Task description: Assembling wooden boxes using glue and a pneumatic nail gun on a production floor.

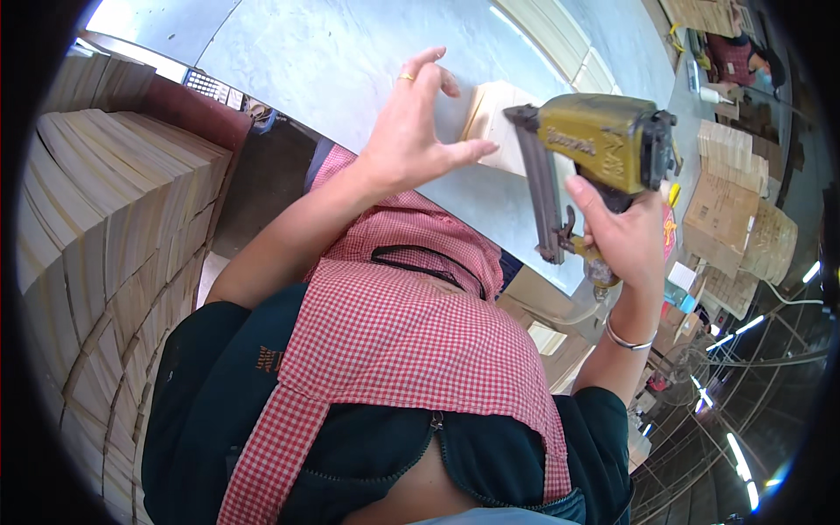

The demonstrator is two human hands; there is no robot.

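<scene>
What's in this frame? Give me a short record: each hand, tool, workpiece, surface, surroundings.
left hand: open, fingers bent, thumb spread beside the wooden workpiece; contact unclear
right hand: gripping the pneumatic nail gun
tool: yellow pneumatic nail gun, partly overlapping the workpiece in view
workpiece: pale wooden workpiece, on the worktable
surface: smooth grey worktable
left side: stacked wooden boards
right side: cardboard cartons
clothing: red-and-white checked apron

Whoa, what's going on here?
A person's right hand grips a yellow-and-black metal nail gun. The left hand is open and empty beside a pale, box-shaped wooden piece on a smooth grey metal table. I can't tell whether that hand touches the wood.
</scene>
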